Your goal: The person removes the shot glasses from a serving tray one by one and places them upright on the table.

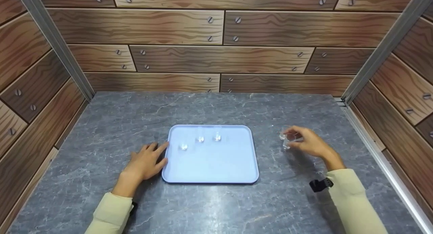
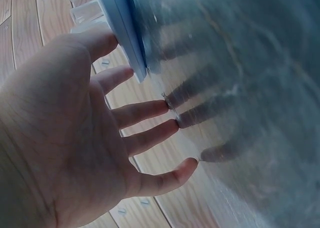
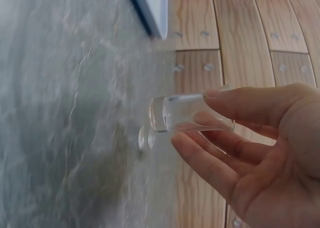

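A light blue tray (image 1: 209,166) lies on the table with three clear shot glasses standing toward its back, among them one at the left (image 1: 183,146) and one at the right (image 1: 217,137). My left hand (image 1: 143,163) is spread at the tray's left edge, thumb and forefinger touching the rim and the other fingertips on the tabletop. To the right of the tray, my right hand (image 1: 306,141) pinches a clear shot glass (image 3: 192,113) upright between thumb and fingers. A second glassy shape (image 1: 282,136) shows just beside it; whether the held glass touches the table I cannot tell.
The grey marbled tabletop (image 1: 209,210) surrounds the tray. Wood-patterned walls (image 1: 216,27) stand behind and at both sides, with metal corner posts (image 1: 57,47). A metal rail (image 1: 385,166) runs along the right edge.
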A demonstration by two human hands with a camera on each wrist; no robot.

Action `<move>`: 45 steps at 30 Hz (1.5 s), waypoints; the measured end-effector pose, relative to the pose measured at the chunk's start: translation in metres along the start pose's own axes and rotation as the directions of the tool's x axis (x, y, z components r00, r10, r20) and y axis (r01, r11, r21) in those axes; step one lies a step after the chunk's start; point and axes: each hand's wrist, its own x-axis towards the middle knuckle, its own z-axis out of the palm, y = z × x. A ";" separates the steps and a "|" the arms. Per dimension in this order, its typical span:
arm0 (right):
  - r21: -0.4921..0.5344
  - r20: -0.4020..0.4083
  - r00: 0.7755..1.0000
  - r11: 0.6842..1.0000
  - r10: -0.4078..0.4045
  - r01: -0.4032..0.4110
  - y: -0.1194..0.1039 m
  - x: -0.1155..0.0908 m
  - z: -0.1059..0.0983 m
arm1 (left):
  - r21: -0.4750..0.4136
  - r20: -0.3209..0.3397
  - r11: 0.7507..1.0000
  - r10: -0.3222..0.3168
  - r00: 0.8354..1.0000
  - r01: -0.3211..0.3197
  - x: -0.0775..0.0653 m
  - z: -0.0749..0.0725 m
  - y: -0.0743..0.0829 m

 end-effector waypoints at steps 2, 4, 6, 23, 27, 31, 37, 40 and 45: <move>-0.011 -0.005 1.000 1.000 0.009 -0.009 0.006 -0.002 -0.001 | 0.001 -0.001 1.000 -0.001 1.000 0.001 -0.001 0.000 0.000; -0.022 -0.010 1.000 1.000 0.019 -0.019 0.011 -0.005 -0.002 | -0.001 0.000 1.000 -0.003 1.000 0.003 -0.001 0.000 0.000; -0.021 -0.012 0.999 0.999 0.042 -0.042 0.016 -0.007 -0.003 | -0.001 0.000 1.000 -0.003 1.000 0.003 -0.001 0.000 0.000; 0.011 -0.087 0.988 0.992 0.128 -0.128 0.041 -0.021 -0.007 | -0.006 -0.001 1.000 -0.008 1.000 0.008 -0.002 0.000 0.000; -0.001 -0.099 0.985 0.990 0.142 -0.143 0.041 -0.022 -0.009 | -0.010 0.001 1.000 -0.001 1.000 0.001 -0.001 0.001 -0.001; -0.013 -0.100 0.985 0.990 0.140 -0.142 0.041 -0.022 -0.011 | -0.010 0.002 1.000 0.002 1.000 -0.002 0.000 0.002 -0.002; 0.002 -0.078 0.984 0.987 0.159 -0.159 0.039 -0.023 -0.013 | -0.014 0.000 1.000 -0.001 1.000 0.001 -0.001 0.002 -0.001; 0.009 -0.088 0.981 0.985 0.170 -0.170 0.035 -0.024 -0.016 | -0.010 0.000 1.000 0.000 1.000 0.000 -0.001 0.002 -0.001; 0.024 -0.124 0.978 0.986 0.168 -0.166 0.025 -0.025 -0.023 | -0.008 -0.007 1.000 -0.003 1.000 0.003 -0.001 0.002 -0.001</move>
